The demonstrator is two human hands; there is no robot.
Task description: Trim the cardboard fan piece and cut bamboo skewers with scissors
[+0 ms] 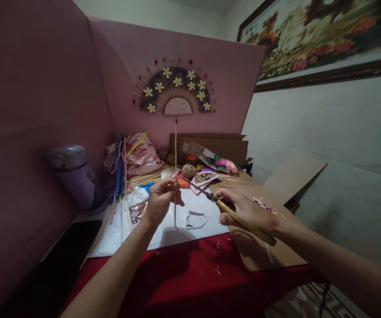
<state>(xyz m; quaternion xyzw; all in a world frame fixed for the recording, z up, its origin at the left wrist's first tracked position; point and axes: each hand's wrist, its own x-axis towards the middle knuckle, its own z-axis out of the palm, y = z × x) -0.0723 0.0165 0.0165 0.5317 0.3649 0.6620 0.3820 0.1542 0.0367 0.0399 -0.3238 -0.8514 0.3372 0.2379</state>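
My left hand point(160, 201) pinches a long thin wooden stick point(175, 150) and holds it upright over a white sheet point(177, 223). The stick's dark tip reaches up in front of the pink backboard. My right hand point(243, 211) grips a tool with a pale wooden handle point(246, 226). Its dark metal tip point(197, 187) points left and almost touches the stick near my left fingers. A small white paper scrap point(195, 221) lies on the sheet below both hands.
A purple bottle point(74, 174) and a black phone point(67, 251) sit at left. Coloured straws, a pink bag point(142, 154), loose sticks, a twine ball point(188, 169) and cardboard point(216, 145) crowd the back. A flowered fan decoration point(176, 92) hangs on the pink board. Red cloth point(190, 274) covers the near table.
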